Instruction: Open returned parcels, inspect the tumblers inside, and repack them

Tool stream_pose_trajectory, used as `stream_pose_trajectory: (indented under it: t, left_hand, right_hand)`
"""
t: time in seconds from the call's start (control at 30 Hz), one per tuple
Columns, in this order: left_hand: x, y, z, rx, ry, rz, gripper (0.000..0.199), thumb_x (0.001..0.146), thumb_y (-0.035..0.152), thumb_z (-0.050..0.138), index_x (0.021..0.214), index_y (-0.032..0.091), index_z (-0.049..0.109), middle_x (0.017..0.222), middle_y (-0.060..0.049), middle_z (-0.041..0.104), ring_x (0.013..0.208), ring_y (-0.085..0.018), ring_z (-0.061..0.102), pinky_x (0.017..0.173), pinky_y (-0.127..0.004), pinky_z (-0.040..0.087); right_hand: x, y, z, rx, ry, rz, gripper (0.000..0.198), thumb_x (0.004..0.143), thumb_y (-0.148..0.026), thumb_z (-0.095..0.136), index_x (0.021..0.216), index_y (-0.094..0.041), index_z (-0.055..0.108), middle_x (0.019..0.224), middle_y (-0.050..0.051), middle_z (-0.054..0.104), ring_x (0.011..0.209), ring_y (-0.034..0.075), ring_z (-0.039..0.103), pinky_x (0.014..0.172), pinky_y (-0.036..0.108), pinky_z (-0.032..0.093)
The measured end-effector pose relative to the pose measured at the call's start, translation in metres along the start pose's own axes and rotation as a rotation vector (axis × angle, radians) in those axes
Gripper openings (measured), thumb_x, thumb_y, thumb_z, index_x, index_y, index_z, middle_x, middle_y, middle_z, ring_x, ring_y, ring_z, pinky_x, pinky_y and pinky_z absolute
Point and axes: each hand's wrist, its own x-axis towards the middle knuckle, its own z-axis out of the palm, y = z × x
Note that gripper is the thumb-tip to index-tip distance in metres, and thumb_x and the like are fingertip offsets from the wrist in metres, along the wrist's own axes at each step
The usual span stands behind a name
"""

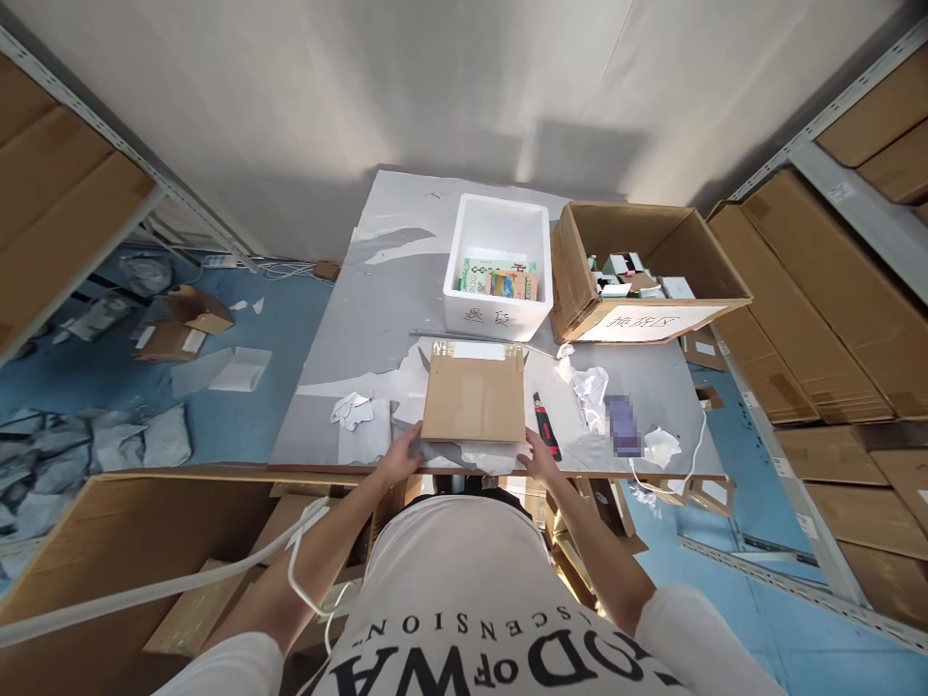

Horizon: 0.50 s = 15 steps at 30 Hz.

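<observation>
A closed brown cardboard box (474,396) lies in front of me near the table's front edge, with tape and a white label strip along its far side. My left hand (401,457) grips its near left corner. On the near right corner is my right hand (538,457), with its fingers against the cardboard. The undersides of both hands are partly hidden. Just right of the box rests a red and black utility knife (546,427). Torn grey-white plastic (395,382) spreads under and around the box.
Behind stand a white foam box (497,314) with colourful packs and a larger open carton (652,324) holding small boxes. Crumpled paper (591,391), a blurred purple item (623,425) and a white cable (696,454) lie right. A big carton (79,561) is at lower left; shelves flank the table.
</observation>
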Motion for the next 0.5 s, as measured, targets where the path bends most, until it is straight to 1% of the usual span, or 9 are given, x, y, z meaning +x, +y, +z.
stream_pose_trajectory:
  t: [0.03, 0.1, 0.17, 0.2, 0.27, 0.33, 0.4, 0.5]
  left_hand:
    - [-0.004, 0.002, 0.003, 0.006, -0.002, 0.027, 0.06, 0.063, 0.038, 0.066, 0.119, 0.018, 0.064, 0.126, -0.012, 0.066, 0.122, -0.031, 0.059, 0.106, -0.05, 0.045]
    - [-0.01, 0.014, 0.008, 0.014, 0.029, 0.056, 0.053, 0.072, 0.046, 0.059, 0.117, 0.016, 0.064, 0.117, -0.012, 0.069, 0.117, -0.029, 0.062, 0.105, -0.049, 0.046]
    - [-0.012, 0.033, 0.009, 0.014, 0.108, 0.063, 0.054, 0.078, 0.05, 0.055, 0.119, 0.015, 0.062, 0.117, -0.013, 0.068, 0.115, -0.028, 0.062, 0.102, -0.045, 0.049]
    - [-0.012, 0.045, 0.008, 0.019, 0.157, 0.078, 0.056, 0.079, 0.051, 0.057, 0.122, 0.015, 0.06, 0.121, -0.013, 0.066, 0.115, -0.027, 0.062, 0.101, -0.043, 0.05]
    - [-0.01, 0.068, 0.006, 0.044, 0.274, 0.121, 0.063, 0.075, 0.051, 0.063, 0.127, 0.015, 0.056, 0.126, -0.014, 0.062, 0.116, -0.027, 0.06, 0.098, -0.04, 0.051]
    - [-0.004, 0.087, 0.004, 0.098, 0.371, 0.118, 0.064, 0.073, 0.05, 0.067, 0.127, 0.015, 0.056, 0.124, -0.014, 0.061, 0.114, -0.027, 0.06, 0.096, -0.04, 0.051]
    - [0.003, 0.099, 0.006, 0.147, 0.409, 0.076, 0.059, 0.075, 0.05, 0.066, 0.122, 0.016, 0.06, 0.116, -0.013, 0.063, 0.111, -0.027, 0.06, 0.096, -0.041, 0.05]
    - [0.015, 0.106, 0.011, 0.177, 0.421, -0.005, 0.051, 0.079, 0.053, 0.062, 0.116, 0.018, 0.064, 0.108, -0.011, 0.064, 0.106, -0.027, 0.061, 0.097, -0.042, 0.048]
  right_hand:
    - [-0.002, -0.002, 0.003, 0.025, -0.015, -0.009, 0.049, 0.071, -0.028, 0.061, 0.12, -0.025, 0.058, 0.132, 0.011, 0.059, 0.12, 0.027, 0.058, 0.099, 0.044, 0.048]
    - [-0.003, -0.013, 0.005, 0.109, -0.019, -0.036, 0.039, 0.077, -0.034, 0.057, 0.115, -0.025, 0.055, 0.127, 0.01, 0.061, 0.118, 0.025, 0.059, 0.099, 0.042, 0.048]
    - [-0.002, -0.031, 0.0, 0.178, 0.016, -0.076, 0.03, 0.082, -0.044, 0.05, 0.105, -0.024, 0.053, 0.113, 0.01, 0.065, 0.108, 0.023, 0.062, 0.094, 0.04, 0.049]
    - [-0.001, -0.041, -0.005, 0.179, 0.042, -0.098, 0.029, 0.084, -0.048, 0.048, 0.1, -0.024, 0.052, 0.106, 0.009, 0.066, 0.102, 0.023, 0.063, 0.091, 0.039, 0.049]
    - [0.0, -0.064, -0.017, 0.112, 0.104, -0.118, 0.031, 0.087, -0.054, 0.043, 0.091, -0.024, 0.05, 0.095, 0.006, 0.066, 0.092, 0.022, 0.063, 0.086, 0.037, 0.049]
    - [0.002, -0.086, -0.027, -0.005, 0.163, -0.094, 0.033, 0.089, -0.056, 0.039, 0.086, -0.025, 0.048, 0.09, 0.005, 0.065, 0.086, 0.022, 0.062, 0.081, 0.035, 0.047]
    - [0.007, -0.106, -0.033, -0.121, 0.195, -0.043, 0.035, 0.09, -0.058, 0.035, 0.084, -0.026, 0.048, 0.086, 0.004, 0.064, 0.083, 0.022, 0.061, 0.078, 0.034, 0.045]
    - [0.023, -0.129, -0.038, -0.268, 0.177, 0.02, 0.036, 0.091, -0.058, 0.033, 0.081, -0.026, 0.046, 0.083, 0.004, 0.064, 0.08, 0.023, 0.06, 0.073, 0.032, 0.042]
